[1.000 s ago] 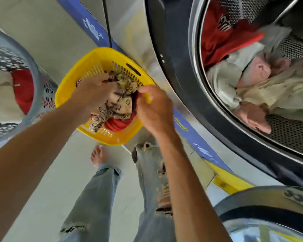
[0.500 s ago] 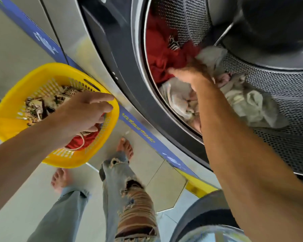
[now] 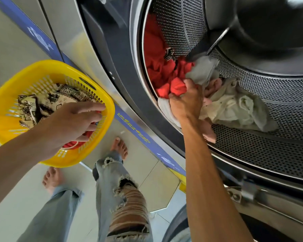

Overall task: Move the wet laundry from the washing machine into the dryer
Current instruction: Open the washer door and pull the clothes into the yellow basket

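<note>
While its fingers curl into a bunch of wet cloth, the right hand (image 3: 186, 100) grasps laundry at the front lip of the drum (image 3: 269, 119), right of centre in the frame. The clenched fingers gather a red garment (image 3: 157, 67) and a grey piece (image 3: 202, 70) together; just which folds lie inside the fist cannot be told. A pale cream garment (image 3: 234, 109) spreads to the right of the hand across the perforated metal wall, and a pink piece (image 3: 214, 86) shows between them. All this laundry lies inside the drum, whose dark door ring (image 3: 112, 67) curves down through the middle of the frame.

At centre left, the left hand (image 3: 73, 121) hangs over the near rim of a yellow basket (image 3: 10, 95), fingers extended and relaxed, gripping nothing; whether the fingertips touch the rim cannot be told. The basket holds a patterned brown-and-cream cloth (image 3: 42, 102) and a red item (image 3: 72, 144) partly hidden beneath the hand. It sits at the left edge, close against the machine's steel front, where a blue stripe (image 3: 135, 130) with yellow lettering runs diagonally.

Below, the person's legs in torn pale jeans (image 3: 112, 198) and bare feet (image 3: 120, 145) stand on a tiled floor (image 3: 156, 187).
</note>
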Available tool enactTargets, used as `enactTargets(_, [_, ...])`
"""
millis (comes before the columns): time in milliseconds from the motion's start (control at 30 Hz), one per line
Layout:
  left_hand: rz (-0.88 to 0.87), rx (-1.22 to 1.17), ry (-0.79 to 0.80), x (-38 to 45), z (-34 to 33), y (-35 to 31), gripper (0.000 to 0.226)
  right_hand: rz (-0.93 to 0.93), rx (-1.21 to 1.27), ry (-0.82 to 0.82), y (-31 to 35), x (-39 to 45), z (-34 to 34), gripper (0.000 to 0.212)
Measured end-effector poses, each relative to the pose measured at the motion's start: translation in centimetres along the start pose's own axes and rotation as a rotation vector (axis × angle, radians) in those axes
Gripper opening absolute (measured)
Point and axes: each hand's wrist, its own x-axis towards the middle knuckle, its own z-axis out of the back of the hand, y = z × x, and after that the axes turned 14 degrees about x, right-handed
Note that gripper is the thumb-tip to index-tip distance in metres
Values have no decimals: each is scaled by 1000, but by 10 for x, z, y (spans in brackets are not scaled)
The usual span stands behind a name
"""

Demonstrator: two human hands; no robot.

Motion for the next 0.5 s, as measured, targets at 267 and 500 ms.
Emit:
enactTargets(267, [61, -20, -2, -33, -17, -32, 31, 7, 296, -62, -12, -51, 11, 40])
enactTargets(500, [79, -14, -2, -43, -22, -45, 31, -18, 242, 16, 22, -70, 30, 22])
